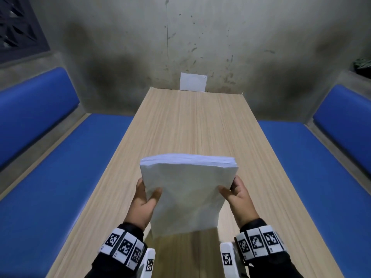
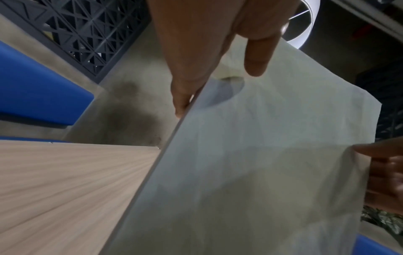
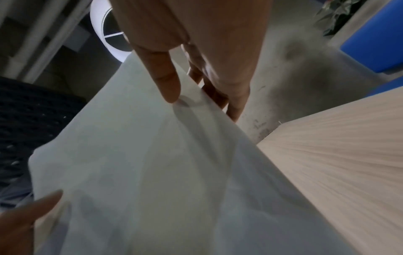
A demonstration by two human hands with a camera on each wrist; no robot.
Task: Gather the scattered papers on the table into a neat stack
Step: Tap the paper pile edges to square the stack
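Above the worktop [image 1: 192, 125]: paper stack [image 1: 188, 189], held upright between left hand [image 1: 143, 201] and right hand [image 1: 240, 197]. Behind the worktop: single sheet [image 1: 193, 82] against the wall. Beside it, benches [image 1: 60, 169].

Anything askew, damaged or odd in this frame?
Mostly tidy. The paper stack is held upright over the table by the left hand and right hand; its front sheet looks wrinkled. One white sheet stands apart against the far wall.

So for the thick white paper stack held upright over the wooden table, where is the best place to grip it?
By its two long side edges, one hand from each side, as here: left hand and right hand pinch the white paper stack, thumbs on the near face. The sheets look loose and unbound, so squeezing both sides should keep them aligned over the wooden table.
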